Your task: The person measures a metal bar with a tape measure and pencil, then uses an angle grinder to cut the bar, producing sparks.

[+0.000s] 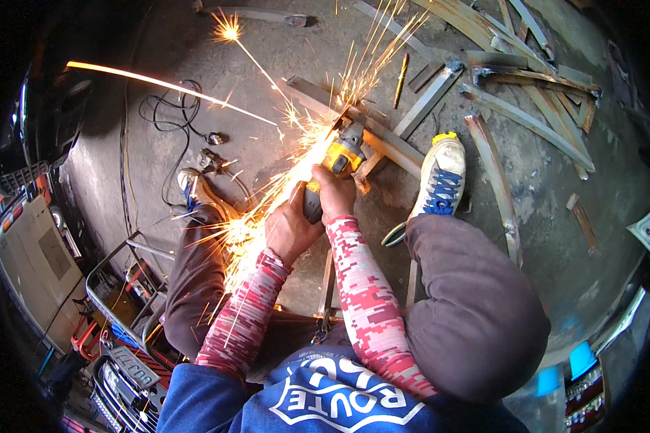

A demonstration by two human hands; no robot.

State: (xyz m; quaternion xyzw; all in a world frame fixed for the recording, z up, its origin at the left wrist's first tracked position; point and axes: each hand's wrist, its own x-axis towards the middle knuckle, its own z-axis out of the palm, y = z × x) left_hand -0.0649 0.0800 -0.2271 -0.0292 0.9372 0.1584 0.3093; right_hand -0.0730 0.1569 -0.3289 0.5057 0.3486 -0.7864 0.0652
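Both my hands are closed around a yellow and black angle grinder. My left hand grips the rear of its body, and my right hand wraps it closer to the grey head. The grinder's head meets a steel tube on the floor. Bright sparks spray from that contact up, left and down past my left forearm. Glare and sparks hide much of the disc and the exact cutting spot. Another steel tube slants away to the upper right of the work.
My shoes, a white one at right and another at left, flank the work. Loose metal bars litter the right floor. A yellow stick lies ahead. A black cord coils at left, near a metal rack.
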